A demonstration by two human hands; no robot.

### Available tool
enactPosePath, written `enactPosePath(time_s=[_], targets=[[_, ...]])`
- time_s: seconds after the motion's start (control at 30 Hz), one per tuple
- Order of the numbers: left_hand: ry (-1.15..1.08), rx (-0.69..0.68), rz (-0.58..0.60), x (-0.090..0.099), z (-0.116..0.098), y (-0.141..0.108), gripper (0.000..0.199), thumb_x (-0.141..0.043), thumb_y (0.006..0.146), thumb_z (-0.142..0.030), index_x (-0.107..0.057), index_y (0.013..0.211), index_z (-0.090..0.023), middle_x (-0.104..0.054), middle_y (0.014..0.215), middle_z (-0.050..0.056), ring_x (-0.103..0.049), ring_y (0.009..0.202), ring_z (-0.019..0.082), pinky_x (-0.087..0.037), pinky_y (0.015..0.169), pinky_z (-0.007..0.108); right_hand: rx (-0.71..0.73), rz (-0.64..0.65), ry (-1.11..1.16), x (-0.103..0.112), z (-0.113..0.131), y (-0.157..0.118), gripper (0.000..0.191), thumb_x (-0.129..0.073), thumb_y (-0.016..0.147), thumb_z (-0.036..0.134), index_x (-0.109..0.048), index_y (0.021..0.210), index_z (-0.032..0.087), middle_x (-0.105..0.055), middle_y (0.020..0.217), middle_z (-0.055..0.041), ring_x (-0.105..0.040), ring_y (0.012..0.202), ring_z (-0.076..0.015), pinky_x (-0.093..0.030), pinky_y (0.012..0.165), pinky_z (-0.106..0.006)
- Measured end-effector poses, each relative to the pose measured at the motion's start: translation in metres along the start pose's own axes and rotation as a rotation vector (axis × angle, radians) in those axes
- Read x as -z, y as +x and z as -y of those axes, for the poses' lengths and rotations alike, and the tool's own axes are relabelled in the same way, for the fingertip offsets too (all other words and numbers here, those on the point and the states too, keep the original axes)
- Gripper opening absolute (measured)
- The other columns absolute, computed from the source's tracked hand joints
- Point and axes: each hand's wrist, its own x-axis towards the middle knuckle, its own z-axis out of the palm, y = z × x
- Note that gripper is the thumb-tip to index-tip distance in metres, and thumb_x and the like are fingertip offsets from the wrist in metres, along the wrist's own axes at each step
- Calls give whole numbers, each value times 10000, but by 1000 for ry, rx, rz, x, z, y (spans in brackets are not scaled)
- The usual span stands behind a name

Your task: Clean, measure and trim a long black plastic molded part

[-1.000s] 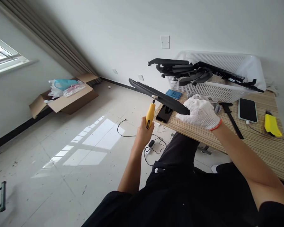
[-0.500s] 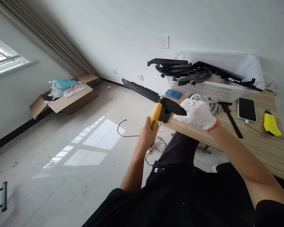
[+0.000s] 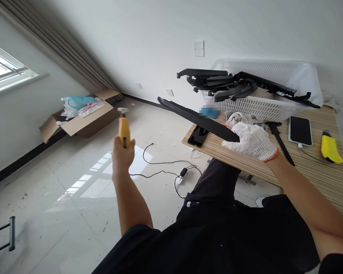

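A: What do the hands hold?
B: The bare left hand [image 3: 123, 156] is wrapped around a yellow handheld tool [image 3: 124, 129], upright, with a small pale disc at its tip. The right hand [image 3: 251, 140], in a white knit glove with an orange cuff, pinches the near end of a long black plastic part [image 3: 198, 117].

A: Where is that part?
B: It slants over the table's left corner, its far end out above the floor, well apart from the tool. Beneath it lies a black phone [image 3: 198, 136].

A: Any writing?
B: The tool bears a dark label [image 3: 125, 142], too blurred to read. A small white tag on the dark trousers [image 3: 214, 182] has marks too tiny to make out. A blue object [image 3: 209, 112] on the table is pixelated over.

A: What else is near?
B: Behind the gloved hand, a white perforated basket [image 3: 254, 107] holds similar black parts [image 3: 225, 84], some overhanging its left side. To the right, a phone with a pale case [image 3: 300, 131] has a cable plugged in, and a yellow-handled tool [image 3: 330, 149] lies beside it.
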Motion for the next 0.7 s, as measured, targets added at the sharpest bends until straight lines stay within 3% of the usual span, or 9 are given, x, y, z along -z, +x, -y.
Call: enactPosePath(time_s=[0.1,0.23,0.43,0.7], targets=[[1,-52,18,-9,-23,-5,425,-571,902,-525,-490,1214,-247,-585,908,83,-546,724,239,-397,602,339,20,1,-22,-3,4,1,531,-562,833,733,-690,910,224,-702,850,-65,-636,737,-224,-343,561,-304],[-11,-83,75,-17,-42,0,426,-557,911,-513,-501,1245,-256,-592,905,83,-533,689,220,-392,574,337,63,-24,-48,0,7,-1,506,-552,850,708,-654,826,214,-672,743,-43,-633,666,-207,-338,529,-286],[13,-98,144,-26,-43,10,410,-550,911,-493,-498,1248,-265,-593,909,79,-516,662,197,-371,560,325,59,-21,-41,1,8,-4,536,-547,842,732,-641,789,208,-658,700,-33,-617,603,-192,-319,489,-271],[26,-125,197,-30,-44,2,398,-550,909,-503,-503,1231,-274,-576,851,60,-487,618,179,-333,547,307,86,-26,-68,0,8,-3,534,-521,869,714,-683,871,206,-710,815,-46,-676,711,-230,-368,512,-298]])
